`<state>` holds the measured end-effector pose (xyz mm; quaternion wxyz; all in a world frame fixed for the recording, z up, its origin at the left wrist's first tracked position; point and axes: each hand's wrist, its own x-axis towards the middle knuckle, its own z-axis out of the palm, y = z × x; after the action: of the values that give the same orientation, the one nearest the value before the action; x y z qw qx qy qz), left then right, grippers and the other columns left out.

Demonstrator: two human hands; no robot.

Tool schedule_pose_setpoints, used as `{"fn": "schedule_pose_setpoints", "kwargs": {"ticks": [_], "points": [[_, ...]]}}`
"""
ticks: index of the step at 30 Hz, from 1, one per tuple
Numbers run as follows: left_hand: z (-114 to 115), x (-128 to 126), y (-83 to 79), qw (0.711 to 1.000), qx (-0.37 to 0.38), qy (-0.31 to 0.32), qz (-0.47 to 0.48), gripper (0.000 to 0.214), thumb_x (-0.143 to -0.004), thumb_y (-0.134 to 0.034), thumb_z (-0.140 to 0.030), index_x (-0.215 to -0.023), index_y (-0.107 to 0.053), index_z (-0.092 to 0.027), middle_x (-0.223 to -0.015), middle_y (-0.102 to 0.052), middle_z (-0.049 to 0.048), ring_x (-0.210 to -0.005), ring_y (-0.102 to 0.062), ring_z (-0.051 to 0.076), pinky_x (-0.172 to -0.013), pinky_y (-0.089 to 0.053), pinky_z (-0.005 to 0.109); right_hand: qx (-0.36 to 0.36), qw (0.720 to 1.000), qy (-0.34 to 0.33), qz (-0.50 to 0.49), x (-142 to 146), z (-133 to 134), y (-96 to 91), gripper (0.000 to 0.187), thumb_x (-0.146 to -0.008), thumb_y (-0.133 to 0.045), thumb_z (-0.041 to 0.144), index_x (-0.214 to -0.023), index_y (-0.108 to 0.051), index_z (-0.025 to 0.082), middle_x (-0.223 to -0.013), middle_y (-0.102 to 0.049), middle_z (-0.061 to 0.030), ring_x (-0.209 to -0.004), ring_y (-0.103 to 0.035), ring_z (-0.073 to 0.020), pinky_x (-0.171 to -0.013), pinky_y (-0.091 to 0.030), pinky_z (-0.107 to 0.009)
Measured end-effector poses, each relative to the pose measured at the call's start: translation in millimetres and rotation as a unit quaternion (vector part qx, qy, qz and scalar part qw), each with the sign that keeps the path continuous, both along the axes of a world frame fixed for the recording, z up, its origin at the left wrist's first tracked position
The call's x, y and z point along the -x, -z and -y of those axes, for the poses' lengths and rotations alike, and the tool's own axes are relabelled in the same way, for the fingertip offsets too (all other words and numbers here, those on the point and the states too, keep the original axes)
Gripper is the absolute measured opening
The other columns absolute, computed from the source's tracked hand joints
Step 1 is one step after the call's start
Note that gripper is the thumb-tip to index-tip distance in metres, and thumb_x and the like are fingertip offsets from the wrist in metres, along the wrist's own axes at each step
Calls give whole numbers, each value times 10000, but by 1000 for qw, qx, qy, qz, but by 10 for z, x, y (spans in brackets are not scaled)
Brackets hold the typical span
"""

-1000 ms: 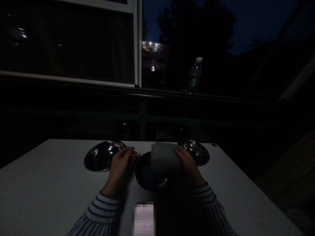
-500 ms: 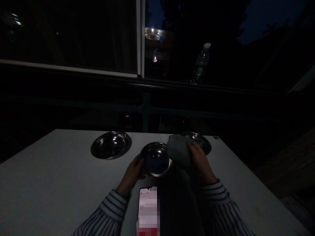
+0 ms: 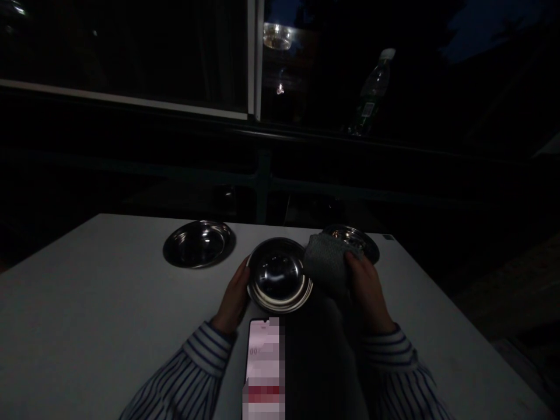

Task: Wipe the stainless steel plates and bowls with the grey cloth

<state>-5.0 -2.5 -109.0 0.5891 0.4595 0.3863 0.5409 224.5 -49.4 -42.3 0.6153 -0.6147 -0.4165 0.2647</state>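
A shiny round metal bowl (image 3: pixel 280 274) is tilted above the white table, its left rim gripped by my left hand (image 3: pixel 234 297). My right hand (image 3: pixel 367 286) is closed on a grey cloth (image 3: pixel 326 262), which is bunched against the bowl's right rim. The cloth's lower part hangs down in the dark; how far it reaches is hard to make out. Both sleeves are striped. Below the bowl lies a phone (image 3: pixel 262 361) with its screen lit and partly blurred.
A metal plate (image 3: pixel 175 248) lies at the table's back left. Another metal dish (image 3: pixel 371 251) stands back right, partly behind the cloth. The white table (image 3: pixel 109 315) ends before a dark window with a pale frame (image 3: pixel 255 64). A plastic bottle (image 3: pixel 371 96) stands on the sill.
The bowl has tipped so that its inside faces me more, with my left hand still on its rim. The cloth and my right hand have shifted slightly right. The view has dipped a little.
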Motion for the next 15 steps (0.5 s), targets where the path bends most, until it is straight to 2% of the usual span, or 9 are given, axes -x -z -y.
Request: {"fn": "schedule_pose_setpoints", "kwargs": {"ticks": [6, 10, 13, 15], "points": [[-134, -9, 93, 995, -37, -86, -42, 501, -849, -371, -481, -1244, -487, -196, -1309, -516, 65, -1208, -450, 193, -1002, -340, 333, -49, 991, 23, 119, 91, 18, -25, 366, -829, -429, 391, -1062, -569, 146, -1061, -617, -96, -1015, -532, -231, -892, -370, -367], [-194, -41, 113, 994, -20, -90, -60, 540, -847, -324, -531, -1215, -514, -184, -1261, -556, 74, -1170, -486, 206, -988, -356, 345, -66, 972, 45, 219, 126, 84, 9, 358, -864, -388, 357, -1135, -527, 169, -1127, -601, -102, -1073, -517, -228, -929, -358, -387], [-186, -74, 83, 993, -34, -87, -74, 542, -861, -295, -516, -1225, -504, -173, -1263, -553, 74, -1181, -475, 198, -1003, -337, 338, -106, 930, -1, 352, 148, 113, 118, 368, -853, -400, 300, -1187, -501, 185, -1212, -560, -92, -1139, -485, -226, -984, -323, -398], [-172, -87, 62, 991, -49, -93, -89, 528, -872, -289, -490, -1226, -502, -162, -1272, -544, 75, -1197, -458, 189, -1018, -317, 328, -110, 912, -57, 392, 179, 96, 209, 384, -837, -414, 289, -1190, -508, 173, -1224, -554, -96, -1142, -490, -236, -990, -326, -404]]}}
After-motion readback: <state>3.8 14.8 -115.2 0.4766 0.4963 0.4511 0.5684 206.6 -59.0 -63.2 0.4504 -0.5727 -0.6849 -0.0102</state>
